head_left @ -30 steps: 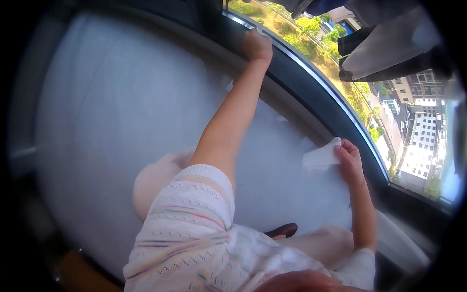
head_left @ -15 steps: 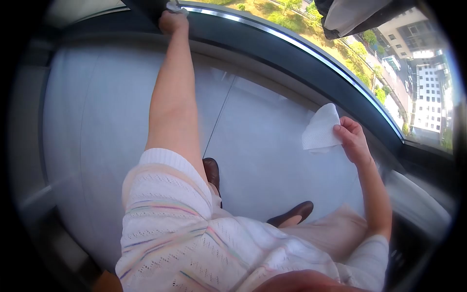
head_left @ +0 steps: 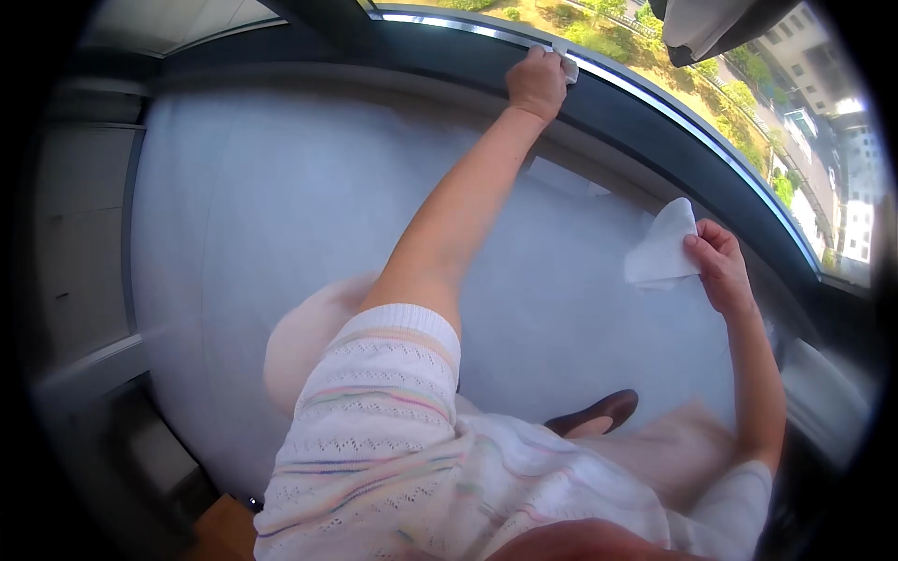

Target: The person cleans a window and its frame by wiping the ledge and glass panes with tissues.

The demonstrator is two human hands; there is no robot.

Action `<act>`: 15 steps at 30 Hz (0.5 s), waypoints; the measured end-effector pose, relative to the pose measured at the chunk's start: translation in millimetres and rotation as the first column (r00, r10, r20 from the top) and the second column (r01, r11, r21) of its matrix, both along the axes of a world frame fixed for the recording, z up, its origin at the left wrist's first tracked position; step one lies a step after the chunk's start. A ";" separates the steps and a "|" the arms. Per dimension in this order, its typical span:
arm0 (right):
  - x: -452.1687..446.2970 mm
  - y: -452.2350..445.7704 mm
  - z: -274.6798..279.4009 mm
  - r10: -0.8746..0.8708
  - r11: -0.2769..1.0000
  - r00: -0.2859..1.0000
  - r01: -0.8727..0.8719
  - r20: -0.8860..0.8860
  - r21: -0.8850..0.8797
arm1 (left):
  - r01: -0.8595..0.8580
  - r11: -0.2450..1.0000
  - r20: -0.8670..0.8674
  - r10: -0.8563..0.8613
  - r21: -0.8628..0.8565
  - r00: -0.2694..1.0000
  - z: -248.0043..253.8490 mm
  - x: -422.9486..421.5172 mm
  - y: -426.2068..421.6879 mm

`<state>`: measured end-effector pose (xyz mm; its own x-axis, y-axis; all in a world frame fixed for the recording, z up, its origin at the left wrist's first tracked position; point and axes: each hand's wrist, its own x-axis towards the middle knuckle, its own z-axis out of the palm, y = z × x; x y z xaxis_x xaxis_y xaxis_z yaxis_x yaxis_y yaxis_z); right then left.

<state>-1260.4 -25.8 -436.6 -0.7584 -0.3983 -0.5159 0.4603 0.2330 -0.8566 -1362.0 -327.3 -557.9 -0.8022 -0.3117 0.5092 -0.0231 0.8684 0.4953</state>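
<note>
My left hand [head_left: 537, 84] reaches out to the window frame [head_left: 440, 58], its fingers closed around a crumpled white wipe [head_left: 570, 68]. The wipe rests on the shiny metal strip [head_left: 625, 93] along the frame's inner edge. Much of the wipe is hidden by my fingers. Further right, my right hand [head_left: 720, 265] pinches a folded white paper towel [head_left: 662, 248] between thumb and fingers. This towel hangs in the air above the floor, apart from the frame.
Grey floor tiles [head_left: 309, 196] lie below, with my brown shoe [head_left: 599, 411] on them. A dark and white hanging item [head_left: 711, 28] is at the top right, in front of the glass. Pale cabinets [head_left: 84, 224] stand on the left.
My left hand has slid to the right along the window frame with the wipe. My view has shifted, and my right hand still holds the paper towel in much the same pose.
</note>
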 end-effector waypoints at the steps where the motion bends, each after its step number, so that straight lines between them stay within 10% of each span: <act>1: -1.5 -3.3 1.4 0.008 1.000 1.000 -0.008 -0.009 0.000 | 0.003 1.000 -0.015 -0.003 -0.023 1.000 1.5 0.3 -13.3; 15: -8.5 -26.9 1.9 0.055 0.998 0.998 -0.053 -0.033 0.039 | -0.537 0.817 0.191 0.573 -0.212 0.797 -9.5 13.8 -245.6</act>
